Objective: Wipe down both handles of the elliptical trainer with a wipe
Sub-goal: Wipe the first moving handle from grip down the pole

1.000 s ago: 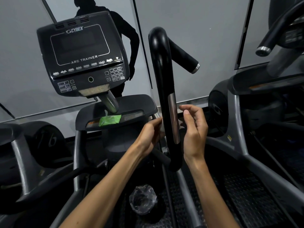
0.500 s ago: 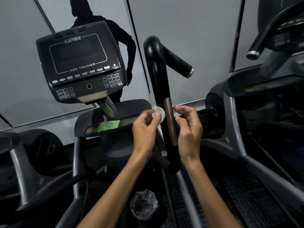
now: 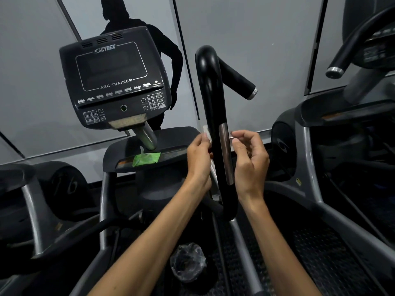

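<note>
Gym, Cybex console (image 3: 113, 82), neighbouring machines (image 3: 342, 129)

glossy black handle (image 3: 208, 86), brushed-metal strip (image 3: 225, 152)
</note>
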`<move>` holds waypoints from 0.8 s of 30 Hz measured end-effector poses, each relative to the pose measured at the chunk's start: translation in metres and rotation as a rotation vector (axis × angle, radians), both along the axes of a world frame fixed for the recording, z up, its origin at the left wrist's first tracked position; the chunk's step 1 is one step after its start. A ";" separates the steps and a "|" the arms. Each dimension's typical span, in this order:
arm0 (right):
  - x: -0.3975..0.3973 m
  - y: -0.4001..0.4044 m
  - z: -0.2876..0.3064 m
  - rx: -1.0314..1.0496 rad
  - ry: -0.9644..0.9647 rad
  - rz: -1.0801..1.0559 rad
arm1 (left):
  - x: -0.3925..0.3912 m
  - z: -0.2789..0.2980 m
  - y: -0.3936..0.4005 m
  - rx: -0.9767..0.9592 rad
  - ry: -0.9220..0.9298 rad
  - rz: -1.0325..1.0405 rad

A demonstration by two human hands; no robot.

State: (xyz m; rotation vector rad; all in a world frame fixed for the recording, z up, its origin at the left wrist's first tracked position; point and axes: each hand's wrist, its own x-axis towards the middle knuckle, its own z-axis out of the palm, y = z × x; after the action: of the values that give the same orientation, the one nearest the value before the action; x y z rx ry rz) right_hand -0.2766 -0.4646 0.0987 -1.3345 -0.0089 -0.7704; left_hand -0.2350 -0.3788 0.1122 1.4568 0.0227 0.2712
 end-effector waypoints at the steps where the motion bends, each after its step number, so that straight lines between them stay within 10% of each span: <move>1: 0.001 -0.001 -0.001 0.002 0.003 -0.002 | -0.003 -0.006 0.000 0.001 0.056 -0.029; 24: 0.022 -0.004 0.004 0.076 0.003 0.003 | 0.020 -0.018 0.015 -0.143 0.138 -0.215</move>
State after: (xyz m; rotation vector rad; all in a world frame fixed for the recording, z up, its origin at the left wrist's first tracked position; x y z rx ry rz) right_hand -0.2545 -0.4683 0.1029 -1.2628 0.0201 -0.7592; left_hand -0.2151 -0.3640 0.0940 1.3204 -0.0032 -0.0072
